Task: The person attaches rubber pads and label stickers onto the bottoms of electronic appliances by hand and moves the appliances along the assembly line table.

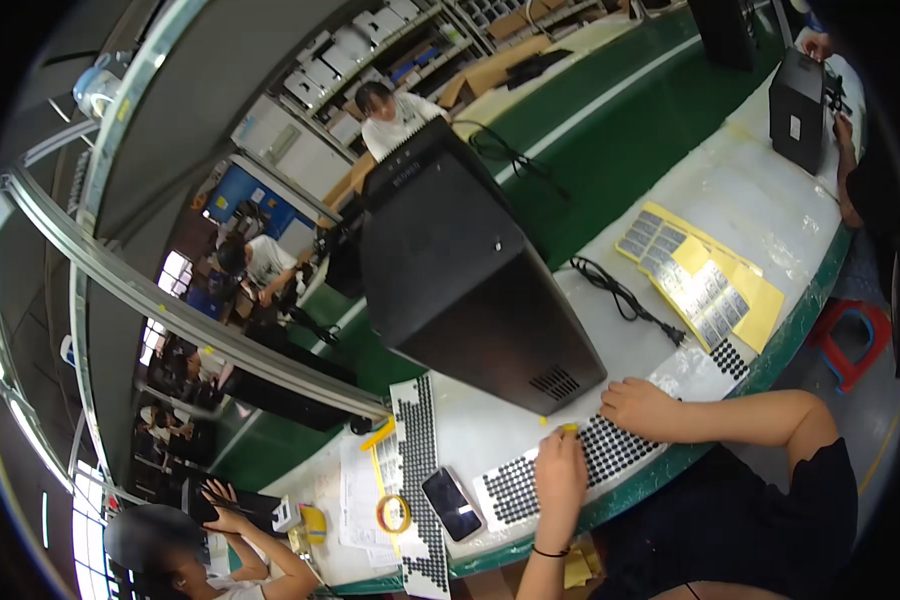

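Observation:
A large black box-shaped device [470, 265] with a vent grille near its lower corner stands on the white-topped bench in front of me. My left hand [561, 465] is over a white sheet of round black dots [515, 492], fingers closed together, with a small yellow bit at the fingertips. My right hand [638, 408] rests on the sheet's right part near the device's corner, its fingers curled; whatever lies under them is hidden. A phone [452, 504] lies left of the dot sheet.
Beside the phone are a long dotted strip [420, 480], a yellow tape roll [393, 514] and papers [360, 495]. A black cable [625, 300] and yellow label sheets [695, 280] lie to the right. Co-workers sit at both ends, one beside another black device [798, 110]. A red stool [850, 345] stands right.

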Action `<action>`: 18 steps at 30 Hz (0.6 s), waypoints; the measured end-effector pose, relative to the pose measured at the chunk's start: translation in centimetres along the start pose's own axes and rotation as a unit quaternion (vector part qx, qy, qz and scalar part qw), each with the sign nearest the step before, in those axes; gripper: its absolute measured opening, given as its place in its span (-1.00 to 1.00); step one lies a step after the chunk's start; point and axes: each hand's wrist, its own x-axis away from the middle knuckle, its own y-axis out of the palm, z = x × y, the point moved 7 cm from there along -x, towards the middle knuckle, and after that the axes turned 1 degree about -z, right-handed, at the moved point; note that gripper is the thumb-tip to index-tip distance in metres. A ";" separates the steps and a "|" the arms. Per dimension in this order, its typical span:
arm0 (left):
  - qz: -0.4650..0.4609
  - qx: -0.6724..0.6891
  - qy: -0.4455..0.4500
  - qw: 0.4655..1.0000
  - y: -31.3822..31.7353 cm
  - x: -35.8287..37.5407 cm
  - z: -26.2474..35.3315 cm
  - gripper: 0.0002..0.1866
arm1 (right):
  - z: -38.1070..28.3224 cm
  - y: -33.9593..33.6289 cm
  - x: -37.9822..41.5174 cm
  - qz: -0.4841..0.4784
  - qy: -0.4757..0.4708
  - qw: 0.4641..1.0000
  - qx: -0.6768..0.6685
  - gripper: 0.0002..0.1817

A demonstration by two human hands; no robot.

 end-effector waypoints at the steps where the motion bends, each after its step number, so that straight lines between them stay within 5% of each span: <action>1: 0.006 0.012 0.020 1.000 0.8 -0.8 0.9 -0.85 | -0.1 -0.1 0.1 0.004 -0.002 1.000 0.000 -0.91; 12: -0.037 -0.084 0.061 0.994 3.5 -1.8 1.9 -0.89 | 0.3 -0.2 -0.2 -0.005 -0.021 0.999 -0.030 -0.79; 18: -0.008 -0.028 0.072 0.997 3.5 -2.3 0.8 -0.89 | 2.4 -1.2 -0.5 -0.034 -0.013 0.986 -0.165 -0.82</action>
